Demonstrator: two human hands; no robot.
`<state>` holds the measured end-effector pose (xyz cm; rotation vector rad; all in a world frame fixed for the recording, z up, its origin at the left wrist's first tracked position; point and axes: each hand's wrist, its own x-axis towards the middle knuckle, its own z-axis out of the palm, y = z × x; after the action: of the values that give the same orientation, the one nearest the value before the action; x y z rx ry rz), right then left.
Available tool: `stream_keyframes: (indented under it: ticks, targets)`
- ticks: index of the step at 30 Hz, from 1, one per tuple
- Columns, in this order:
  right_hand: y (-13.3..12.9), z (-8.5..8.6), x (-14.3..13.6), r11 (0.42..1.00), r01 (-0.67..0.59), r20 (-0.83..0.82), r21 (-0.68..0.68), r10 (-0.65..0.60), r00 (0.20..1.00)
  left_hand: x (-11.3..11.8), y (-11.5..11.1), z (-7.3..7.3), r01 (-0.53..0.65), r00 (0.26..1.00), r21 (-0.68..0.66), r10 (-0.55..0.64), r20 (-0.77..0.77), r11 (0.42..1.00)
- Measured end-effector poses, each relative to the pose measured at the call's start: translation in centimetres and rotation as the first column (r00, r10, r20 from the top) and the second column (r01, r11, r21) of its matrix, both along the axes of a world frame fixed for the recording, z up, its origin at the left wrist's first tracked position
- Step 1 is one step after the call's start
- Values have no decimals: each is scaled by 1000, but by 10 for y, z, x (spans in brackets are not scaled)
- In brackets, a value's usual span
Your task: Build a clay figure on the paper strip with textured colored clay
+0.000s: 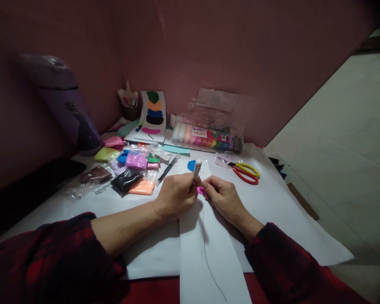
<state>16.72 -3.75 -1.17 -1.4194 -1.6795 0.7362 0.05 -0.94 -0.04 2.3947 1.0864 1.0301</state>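
Observation:
My left hand (179, 194) is closed around a white pen-like stick (197, 169), whose rounded end points up and whose lower tip is hidden by my fingers. Beneath the fingers lies a small patch of pink clay (200, 191) on a long white paper strip (209, 261). My right hand (224, 198) has its thumb and forefinger pinched at the edge of that clay, close to my left fingers. Farther up the strip sits a blue clay patch (191, 165). A thin curved dark line (205, 245) runs down the paper from the pink clay.
Several clay packets (136, 161) lie at the left, beside a pen (167, 169). Scissors with red and yellow handles (246, 173) rest at the right. Behind stand a card with coloured patches (153, 116), a bag of clay (205, 135) and a purple cylinder (66, 105).

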Motion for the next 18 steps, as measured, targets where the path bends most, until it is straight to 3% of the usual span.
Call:
stream_keyframes:
  ticks: [7, 18]
  targets:
    - [0, -1, 1, 1000, 1, -23, 6, -1, 1000, 0, 1, 1, 19, 993, -104, -7, 115, 994]
    - [1, -1, -2, 997, 46, -259, -59, -59, 964, 1, 7, 1, -202, 939, -285, 268, 216, 937]
